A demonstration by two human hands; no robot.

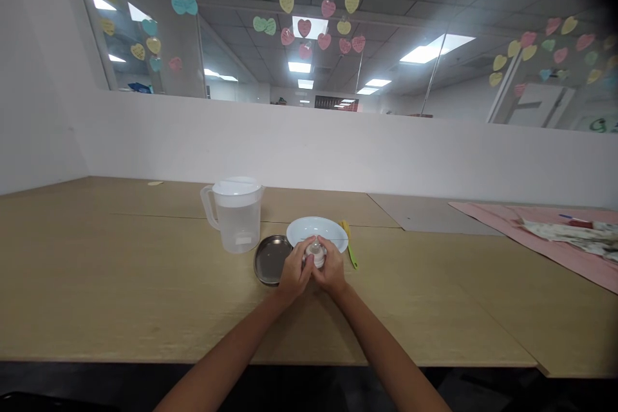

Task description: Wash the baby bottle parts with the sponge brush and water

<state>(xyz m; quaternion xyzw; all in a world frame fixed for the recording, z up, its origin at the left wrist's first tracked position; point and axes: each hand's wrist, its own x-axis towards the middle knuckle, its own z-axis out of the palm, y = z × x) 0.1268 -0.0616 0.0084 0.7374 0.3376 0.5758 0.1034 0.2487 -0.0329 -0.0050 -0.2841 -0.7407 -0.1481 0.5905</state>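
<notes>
A small whitish round object with a clear top, like a bottle cap with a nipple (316,253), is held between both hands. My left hand (295,270) wraps round its left side, fingers closed. On its right side my right hand (332,268) grips it the same way. Just behind the hands lies a white oval bowl (313,226). A dark metal tray (271,260) sits directly left of my left hand. Right of the bowl is a brush with a green handle and yellow head (352,251).
A clear plastic pitcher with a white lid (240,222) stands behind the metal tray. On the far right, a pink cloth (521,222) carries a patterned cloth (570,235) and a blue pen. The wooden table (145,290) ends in front of a white wall.
</notes>
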